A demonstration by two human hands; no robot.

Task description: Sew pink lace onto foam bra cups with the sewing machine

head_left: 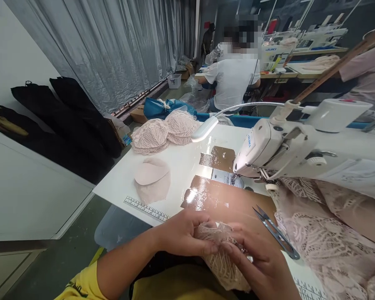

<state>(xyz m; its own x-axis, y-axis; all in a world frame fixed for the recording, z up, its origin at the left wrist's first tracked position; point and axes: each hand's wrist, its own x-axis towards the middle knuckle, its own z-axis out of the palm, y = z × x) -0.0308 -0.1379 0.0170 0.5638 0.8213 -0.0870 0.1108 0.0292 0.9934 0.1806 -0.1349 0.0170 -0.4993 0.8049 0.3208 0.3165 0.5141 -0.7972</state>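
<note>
A pale pink lace bra cup [223, 266] is gripped between both hands at the table's front edge. My left hand [187, 233] pinches its upper left side, thumb on top. My right hand [256, 254] has thumb and fingers closed on its right side. Both thumbs nearly meet on the lace; the fingertips underneath are hidden. Just right of my right hand lie dark thread snips [276, 233], resting on brown tape. Beyond them stands a white sewing machine [300, 146], with its needle area left of the head.
Stacked lace cups [151, 135] sit at the table's back left, near a plain beige fabric cup piece [152, 179]. Lace fabric [334, 237] is heaped at right under the machine arm. A lamp [204, 129] hangs over the table [112, 183]. A person [234, 79] sits farther back.
</note>
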